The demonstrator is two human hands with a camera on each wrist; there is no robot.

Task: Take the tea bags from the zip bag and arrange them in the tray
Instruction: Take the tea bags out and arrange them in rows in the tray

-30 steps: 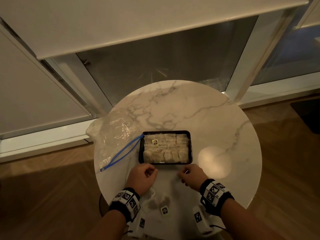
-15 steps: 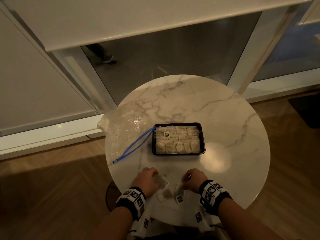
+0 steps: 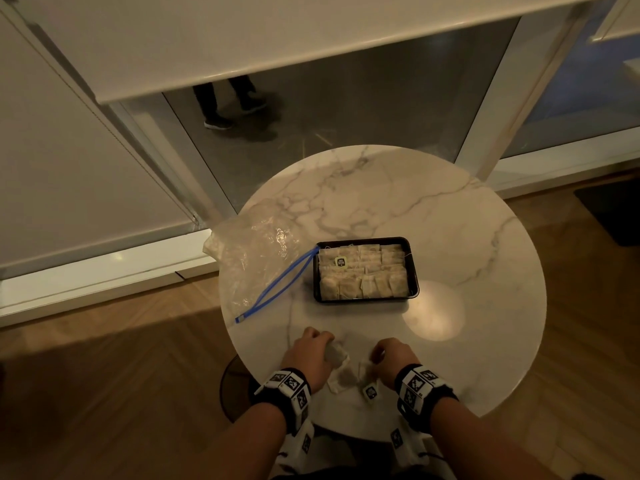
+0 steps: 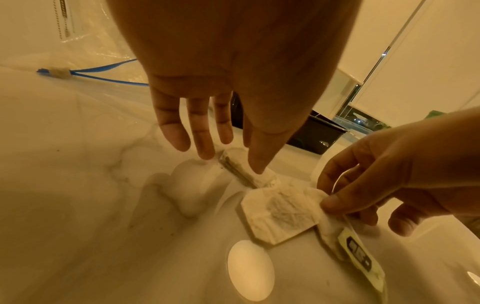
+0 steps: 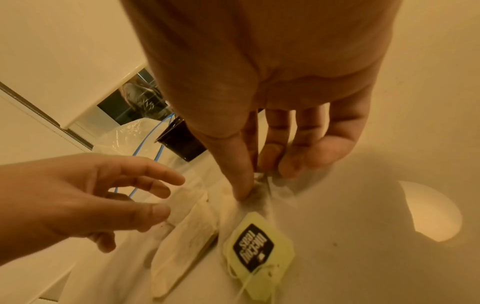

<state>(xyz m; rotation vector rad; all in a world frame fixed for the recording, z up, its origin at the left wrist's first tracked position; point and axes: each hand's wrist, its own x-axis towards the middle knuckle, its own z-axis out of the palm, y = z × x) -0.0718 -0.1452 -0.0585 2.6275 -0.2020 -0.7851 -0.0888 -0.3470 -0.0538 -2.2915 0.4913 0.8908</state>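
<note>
A black tray [image 3: 414, 271], packed with tea bags [image 3: 363, 275], stands mid-table. The clear zip bag [image 3: 256, 258] with its blue zip lies left of it, flat. Two loose tea bags lie near the front edge. My left hand [image 3: 325, 344] has straight fingers, and its thumb tip touches one tea bag [image 4: 244, 164]. My right hand [image 5: 257, 181] pinches the top of the other tea bag [image 5: 259, 197] between thumb and fingers. That bag's yellow tag [image 5: 257, 246] lies on the marble. The left-hand tea bag [image 3: 341, 372] partly overlaps it.
The round marble table [image 3: 450, 209] has a bright light spot [image 3: 433, 310] right of the tray. Wooden floor surrounds it, with a window wall behind. A person's feet [image 3: 221, 112] show beyond the glass.
Both hands drew back from the tray's front rim to the loose tea bags at the table's near edge. The right hand took hold of one. The head view shifted.
</note>
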